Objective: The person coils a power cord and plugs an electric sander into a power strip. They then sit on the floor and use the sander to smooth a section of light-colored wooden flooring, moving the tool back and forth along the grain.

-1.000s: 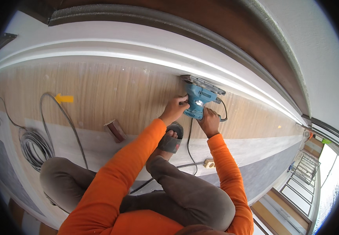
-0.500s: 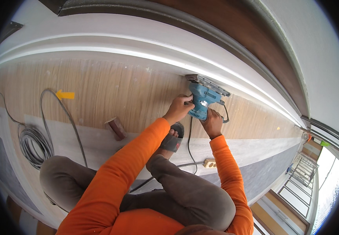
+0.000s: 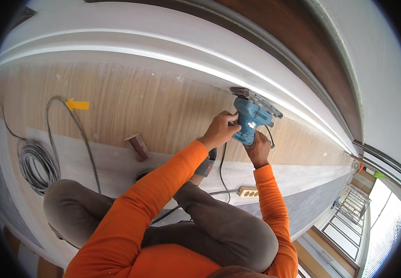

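A blue electric sander (image 3: pixel 249 113) is held sideways, its flat pad with brown sandpaper facing the lower part of the white moulded wall (image 3: pixel 172 54). My left hand (image 3: pixel 222 127) grips the near left side of its body, fingers bent round it. My right hand (image 3: pixel 258 149) is closed round its lower right end, close to where the cord leaves. The power cord (image 3: pixel 222 169) loops down from the tool past my foot. Whether the pad touches the moulding along its whole length I cannot tell.
A roll of brown sandpaper (image 3: pixel 137 147) lies on the wood-look floor (image 3: pixel 112 99). At left are a grey coiled cable (image 3: pixel 38 167) and a yellow arrow-shaped piece (image 3: pixel 77 104). A socket strip (image 3: pixel 247 192) lies beside my right forearm. A metal rack (image 3: pixel 353 202) stands far right.
Both hands and the sander have shifted a little to the right along the wall. The grip stays the same.
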The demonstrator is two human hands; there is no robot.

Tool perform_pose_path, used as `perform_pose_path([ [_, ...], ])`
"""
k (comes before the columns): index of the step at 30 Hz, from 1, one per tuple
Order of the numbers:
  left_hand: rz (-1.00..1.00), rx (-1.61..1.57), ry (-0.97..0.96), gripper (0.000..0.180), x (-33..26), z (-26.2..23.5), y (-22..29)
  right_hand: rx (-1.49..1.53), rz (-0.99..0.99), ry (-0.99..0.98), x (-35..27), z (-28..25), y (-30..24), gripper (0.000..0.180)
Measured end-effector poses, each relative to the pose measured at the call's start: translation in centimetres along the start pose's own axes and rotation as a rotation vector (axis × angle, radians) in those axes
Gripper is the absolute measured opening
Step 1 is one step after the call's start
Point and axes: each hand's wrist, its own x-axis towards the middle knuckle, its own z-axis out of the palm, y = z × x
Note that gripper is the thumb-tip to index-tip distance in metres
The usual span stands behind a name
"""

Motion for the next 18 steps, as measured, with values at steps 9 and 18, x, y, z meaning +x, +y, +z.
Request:
perform_pose_path([
  [9,-0.016,-0.018,0.013,0.05,0.3,0.4,-1.1,-0.026,-0.027,-0.022,0.7,-0.3,0.3,0.041],
  [18,-0.053,-0.104,0.025,0.051,-0.3,0.4,-0.9,-0.032,-0.055,-0.007,0.8,-0.8,0.2,0.041],
])
